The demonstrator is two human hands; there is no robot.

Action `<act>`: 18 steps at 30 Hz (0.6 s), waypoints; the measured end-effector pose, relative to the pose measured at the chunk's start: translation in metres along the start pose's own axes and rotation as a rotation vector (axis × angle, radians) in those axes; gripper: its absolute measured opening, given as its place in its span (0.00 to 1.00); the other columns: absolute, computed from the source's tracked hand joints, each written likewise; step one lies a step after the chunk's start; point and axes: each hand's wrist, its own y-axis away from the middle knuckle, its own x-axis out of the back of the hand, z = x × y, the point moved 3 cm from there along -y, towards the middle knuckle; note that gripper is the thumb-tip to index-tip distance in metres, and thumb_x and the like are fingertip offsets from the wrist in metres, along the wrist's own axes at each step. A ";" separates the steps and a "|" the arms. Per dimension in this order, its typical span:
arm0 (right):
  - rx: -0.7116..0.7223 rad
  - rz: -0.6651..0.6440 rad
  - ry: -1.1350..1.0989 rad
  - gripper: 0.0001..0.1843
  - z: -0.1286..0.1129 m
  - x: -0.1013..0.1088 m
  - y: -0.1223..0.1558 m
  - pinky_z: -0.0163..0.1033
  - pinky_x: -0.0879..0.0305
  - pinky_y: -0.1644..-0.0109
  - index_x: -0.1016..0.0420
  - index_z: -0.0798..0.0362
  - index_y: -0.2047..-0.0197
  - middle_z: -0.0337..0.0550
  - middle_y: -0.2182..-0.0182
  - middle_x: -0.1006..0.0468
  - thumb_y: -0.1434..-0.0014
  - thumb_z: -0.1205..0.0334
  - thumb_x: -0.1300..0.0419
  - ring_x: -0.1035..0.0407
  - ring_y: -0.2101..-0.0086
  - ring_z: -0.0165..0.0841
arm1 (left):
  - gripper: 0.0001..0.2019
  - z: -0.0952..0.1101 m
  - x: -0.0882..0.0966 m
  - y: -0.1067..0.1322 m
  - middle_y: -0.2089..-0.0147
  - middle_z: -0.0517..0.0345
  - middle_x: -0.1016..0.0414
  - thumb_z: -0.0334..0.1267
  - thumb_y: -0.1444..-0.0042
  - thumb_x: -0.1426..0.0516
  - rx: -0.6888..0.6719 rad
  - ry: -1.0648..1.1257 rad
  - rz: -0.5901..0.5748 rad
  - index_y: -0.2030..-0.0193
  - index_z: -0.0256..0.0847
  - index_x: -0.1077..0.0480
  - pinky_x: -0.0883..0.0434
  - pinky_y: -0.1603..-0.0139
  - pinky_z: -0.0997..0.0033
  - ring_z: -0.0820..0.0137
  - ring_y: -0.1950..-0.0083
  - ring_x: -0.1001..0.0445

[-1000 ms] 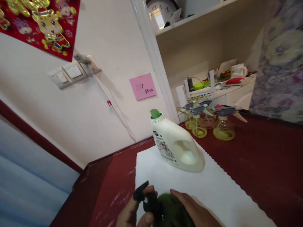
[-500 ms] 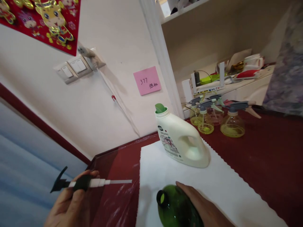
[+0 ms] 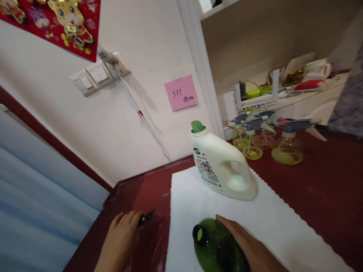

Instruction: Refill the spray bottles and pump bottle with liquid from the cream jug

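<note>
My left hand (image 3: 126, 228) is low over the dark red tabletop, its fingers closed around a black pump dispenser head (image 3: 149, 215). Only the pump's black end shows beyond the fingers; its white stem and tube are hidden. My right hand (image 3: 244, 241) grips the right side of a dark green bottle (image 3: 215, 245), whose open black-rimmed neck points up and left. That bottle stands on a white sheet (image 3: 184, 204). Behind it is a pale green jug (image 3: 227, 166) with a handle; its cap is off and a green spout shows in its mouth.
Several small spray bottles (image 3: 287, 149) with yellowish or pink liquid stand at the right by the wall niche. A white router (image 3: 256, 102) and clutter lie behind them. A pink note (image 3: 180, 93) and a cable (image 3: 151, 130) are on the wall. A blue curtain (image 3: 36, 204) hangs at left.
My left hand has moved right and down to the tabletop with the pump, which has turned so its tube is out of sight. My right hand stays on the green bottle. The view has shifted slightly.
</note>
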 end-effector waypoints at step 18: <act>0.022 0.061 -0.070 0.49 -0.003 0.002 0.000 0.53 0.40 0.31 0.46 0.50 0.25 0.55 0.30 0.38 0.47 0.56 0.33 0.40 0.33 0.51 | 0.41 0.073 -0.011 0.018 0.28 0.52 0.34 0.54 0.53 0.31 -0.161 0.943 -0.120 0.31 0.56 0.34 0.38 0.28 0.46 0.44 0.27 0.38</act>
